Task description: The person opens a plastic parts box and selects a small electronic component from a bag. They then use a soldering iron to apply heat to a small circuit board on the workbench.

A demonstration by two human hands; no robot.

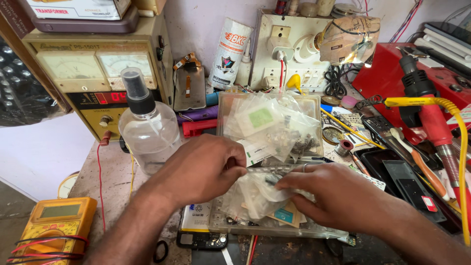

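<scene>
The surface [105,181] is a worn, crowded bench with gear on every side. Biggest on it is the beige power supply [95,73] at the back left, with two dials and a red readout. A red case [392,73] sits at the back right, with a black and red heat tool [422,105] lying across it and a yellow hose [454,122] curving down the right edge. A white switch board [289,49] stands against the back wall. A clear spray bottle [149,127] with a black top stands just in front of the power supply. A yellow meter [54,223] wound with red and black leads lies at the near left corner.

In the middle, an open clear plastic box [270,120] holds a heap of small clear bags [274,125]. Its near half, a clear tray [274,226], lies under both hands and carries more bags. A phone part [201,228] lies just left of the tray, partly under it.

The left hand [201,169] is curled, its grip narrow, thumb and fingertips pinching the top edge of a small clear bag [260,194] over the tray. The right hand [338,194] lies flatter, fingers pressing on the same bag from the right; a ring shows on one finger. The bag sits between the two hands, above the tray.
</scene>
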